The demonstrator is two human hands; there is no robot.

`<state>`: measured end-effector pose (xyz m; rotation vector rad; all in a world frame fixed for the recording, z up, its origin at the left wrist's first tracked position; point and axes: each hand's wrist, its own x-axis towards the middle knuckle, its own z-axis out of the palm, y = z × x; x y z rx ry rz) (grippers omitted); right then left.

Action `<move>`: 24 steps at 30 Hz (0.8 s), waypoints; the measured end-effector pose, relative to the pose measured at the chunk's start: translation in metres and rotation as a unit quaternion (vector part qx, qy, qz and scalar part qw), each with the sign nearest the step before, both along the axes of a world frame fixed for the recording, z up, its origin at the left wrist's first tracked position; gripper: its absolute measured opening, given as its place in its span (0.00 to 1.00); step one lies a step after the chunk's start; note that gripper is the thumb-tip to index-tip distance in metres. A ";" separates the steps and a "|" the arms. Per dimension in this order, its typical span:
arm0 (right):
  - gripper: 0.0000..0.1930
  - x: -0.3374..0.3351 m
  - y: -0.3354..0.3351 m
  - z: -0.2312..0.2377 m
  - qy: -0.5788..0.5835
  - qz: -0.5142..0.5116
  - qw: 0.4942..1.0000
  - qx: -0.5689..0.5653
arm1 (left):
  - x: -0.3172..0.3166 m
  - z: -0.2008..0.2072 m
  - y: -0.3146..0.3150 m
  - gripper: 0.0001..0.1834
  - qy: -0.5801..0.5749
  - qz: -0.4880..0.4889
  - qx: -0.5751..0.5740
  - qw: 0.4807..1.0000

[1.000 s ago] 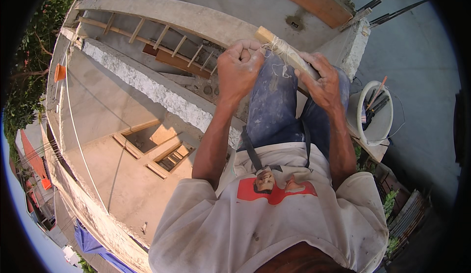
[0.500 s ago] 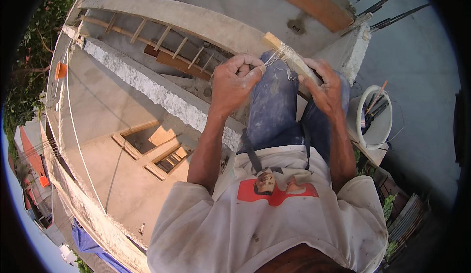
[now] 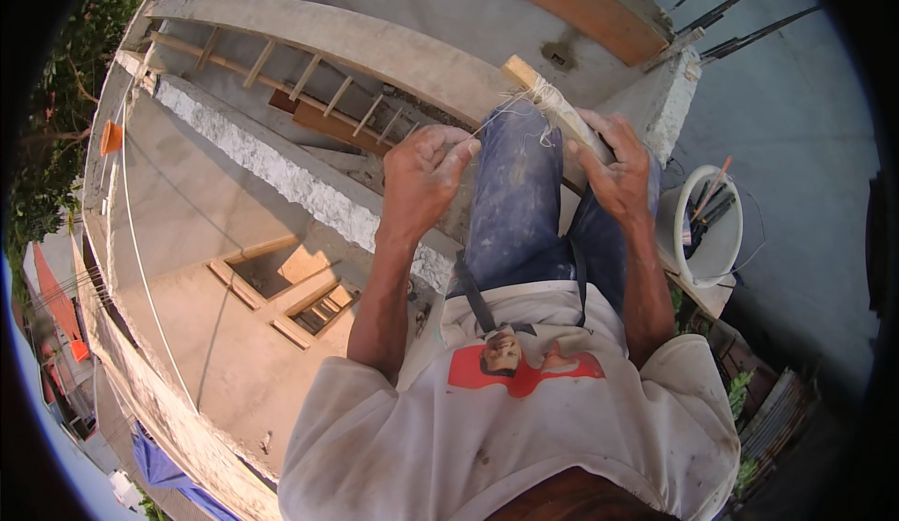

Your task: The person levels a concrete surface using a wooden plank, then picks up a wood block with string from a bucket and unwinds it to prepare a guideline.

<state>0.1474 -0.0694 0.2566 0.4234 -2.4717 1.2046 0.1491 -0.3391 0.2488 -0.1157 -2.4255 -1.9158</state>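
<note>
A short wooden stick (image 3: 568, 117) lies over my knees, and pale string (image 3: 543, 98) is wound around its upper part in loose, tangled turns. My right hand (image 3: 613, 161) grips the lower end of the stick between thumb and fingers. To the left, my left hand (image 3: 428, 167) pinches a strand of the string, which runs taut from the fingertips to the windings. A few loose loops dangle against my dusty blue trousers (image 3: 515, 193).
On my right a white bucket (image 3: 740, 231) holds dark tools and an orange-tipped rod. A rough concrete wall edge (image 3: 272, 170) runs along my left. Beyond it lie a wooden ladder (image 3: 309, 76) and a wood-framed opening (image 3: 281, 287) lower down. Steel bars (image 3: 749, 29) jut out at upper right.
My left hand has moved left and slightly down, away from the stick, drawing out a longer strand of string. My right hand keeps its hold on the stick.
</note>
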 end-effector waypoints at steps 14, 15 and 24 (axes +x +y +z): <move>0.23 0.008 0.016 0.013 0.041 0.039 0.998 -0.001 | -0.045 0.036 -0.071 0.05 0.145 0.172 -0.109 0.968; 0.23 0.008 0.017 0.015 0.040 0.024 0.999 0.007 | -0.040 0.037 -0.072 0.06 0.131 0.172 -0.106 0.971; 0.21 0.008 0.017 0.016 -0.053 0.001 0.992 -0.110 | -0.021 0.019 -0.067 0.05 0.057 0.128 -0.075 0.987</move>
